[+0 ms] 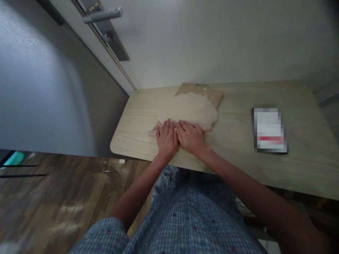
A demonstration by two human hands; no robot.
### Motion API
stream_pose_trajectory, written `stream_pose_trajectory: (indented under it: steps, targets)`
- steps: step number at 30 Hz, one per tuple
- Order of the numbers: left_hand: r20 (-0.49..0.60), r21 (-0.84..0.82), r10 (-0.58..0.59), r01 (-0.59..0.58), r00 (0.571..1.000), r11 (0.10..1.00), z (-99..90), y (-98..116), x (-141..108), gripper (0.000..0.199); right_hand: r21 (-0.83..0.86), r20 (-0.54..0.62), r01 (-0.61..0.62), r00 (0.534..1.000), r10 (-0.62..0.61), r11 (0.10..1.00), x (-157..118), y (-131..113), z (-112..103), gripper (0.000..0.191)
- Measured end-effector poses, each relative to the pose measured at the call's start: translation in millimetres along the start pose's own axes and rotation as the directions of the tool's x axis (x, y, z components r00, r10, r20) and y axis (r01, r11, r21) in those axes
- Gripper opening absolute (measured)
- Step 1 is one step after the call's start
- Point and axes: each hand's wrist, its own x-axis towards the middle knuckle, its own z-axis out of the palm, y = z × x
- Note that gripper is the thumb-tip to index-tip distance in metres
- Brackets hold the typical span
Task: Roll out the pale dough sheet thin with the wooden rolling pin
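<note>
A wide, flat sheet of pale dough (188, 107) lies on a wooden cutting board (194, 88), covering most of it. At the dough's near edge is a thin wooden rolling pin (152, 133), its left end sticking out past my left hand. My left hand (167, 139) rests flat on the pin, fingers stretched forward over the dough. Beside it, thumbs close together, my right hand (191, 138) also lies palm down over the pin with its fingers extended. Both hands cover the pin's middle, and its right part is hidden.
The board sits on a light wooden table (233, 169) against a pale door with a metal handle (103, 14). A dark-edged phone-like device (269, 130), its screen blurred, lies to the right. A grey panel (66, 88) stands at the left, above a wooden floor (87, 190).
</note>
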Motion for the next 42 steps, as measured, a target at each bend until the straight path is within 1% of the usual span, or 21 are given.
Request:
stream_pose_trajectory:
  steps: [7,11,15,17,20,21,22,23,24,25,26,27,29,30,32,34,35,36,38,40,42]
  targets:
    - [-0.030,0.003,0.056,-0.056,0.998,0.998,-0.5,1,-1,0.042,-0.002,0.002,0.044,0.999,-0.044,0.999,-2,2,-8,0.042]
    - [-0.039,0.007,0.077,-0.076,0.996,0.997,-1.2,6,-4,0.040,0.004,-0.011,0.085,0.996,-0.085,0.996,-5,8,-9,0.040]
    - [-0.038,-0.003,0.103,-0.103,0.994,0.995,-3.2,14,-14,0.041,0.022,-0.047,0.142,0.989,-0.140,0.990,-11,17,-5,0.037]
    - [-0.027,-0.057,0.121,-0.122,0.992,0.991,-5.4,15,-18,0.042,0.021,-0.054,0.171,0.984,-0.170,0.985,-16,22,-3,0.036]
    - [-0.019,-0.284,0.134,-0.134,0.991,0.950,-11.0,2,-15,0.042,0.012,-0.088,0.208,0.974,-0.207,0.978,-25,26,-1,0.036]
    - [-0.028,-0.386,0.109,-0.111,0.994,0.916,-13.3,-6,-11,0.041,0.004,-0.103,0.219,0.971,-0.217,0.976,-28,27,0,0.036]
    - [-0.045,-0.486,0.053,-0.068,0.998,0.871,-15.8,-16,-6,0.039,-0.005,-0.118,0.220,0.969,-0.219,0.975,-30,27,0,0.035]
    - [-0.062,-0.569,-0.042,-0.001,0.997,0.823,-18.3,-27,0,0.037,-0.015,-0.132,0.215,0.968,-0.215,0.976,-32,28,2,0.033]
    - [-0.056,-0.640,-0.157,0.085,0.986,0.764,-20.8,-38,7,0.035,-0.024,-0.145,0.206,0.967,-0.208,0.978,-34,28,3,0.032]
    - [-0.022,-0.701,-0.267,0.176,0.963,0.691,-23.1,-49,13,0.033,-0.030,-0.161,0.194,0.967,-0.197,0.980,-36,28,5,0.030]
    - [0.036,-0.756,-0.366,0.265,0.930,0.599,-25.1,-59,19,0.031,-0.035,-0.179,0.182,0.966,-0.185,0.983,-37,27,8,0.029]
    - [0.124,-0.798,-0.439,0.352,0.890,0.489,-26.9,-67,23,0.029,-0.039,-0.200,0.173,0.964,-0.177,0.984,-37,27,10,0.028]
    - [0.298,-0.851,-0.486,0.459,0.821,0.255,-29.3,-78,29,0.026,-0.041,-0.246,0.165,0.954,-0.170,0.985,-38,27,15,0.026]
    - [0.365,-0.865,-0.480,0.481,0.798,0.142,-29.9,-81,30,0.026,-0.042,-0.266,0.163,0.949,-0.168,0.986,-38,27,17,0.026]
    - [0.459,-0.871,-0.455,0.488,0.763,-0.059,-30.1,-83,32,0.024,-0.048,-0.292,0.171,0.940,-0.178,0.984,-39,27,20,0.025]
    - [0.528,-0.847,-0.441,0.489,0.726,-0.208,-29.5,-83,35,0.020,-0.065,-0.307,0.196,0.929,-0.206,0.978,-41,28,21,0.024]
    - [0.564,-0.825,-0.435,0.506,0.702,-0.251,-29.1,-83,37,0.017,-0.077,-0.313,0.213,0.922,-0.226,0.974,-43,29,22,0.024]
    - [0.593,-0.804,-0.431,0.529,0.680,-0.273,-28.7,-84,40,0.013,-0.091,-0.319,0.230,0.915,-0.247,0.969,-44,29,22,0.024]
    - [0.623,-0.780,-0.425,0.566,0.657,-0.267,-27.9,-85,46,0.013,-0.113,-0.336,0.255,0.900,-0.278,0.960,-48,31,23,0.025]
    - [0.619,-0.780,-0.418,0.582,0.665,-0.230,-26.8,-85,52,0.015,-0.125,-0.350,0.263,0.890,-0.290,0.957,-50,31,23,0.025]
    - [0.591,-0.798,-0.416,0.576,0.691,-0.178,-25.2,-83,56,0.013,-0.130,-0.362,0.257,0.887,-0.287,0.958,-52,32,22,0.024]
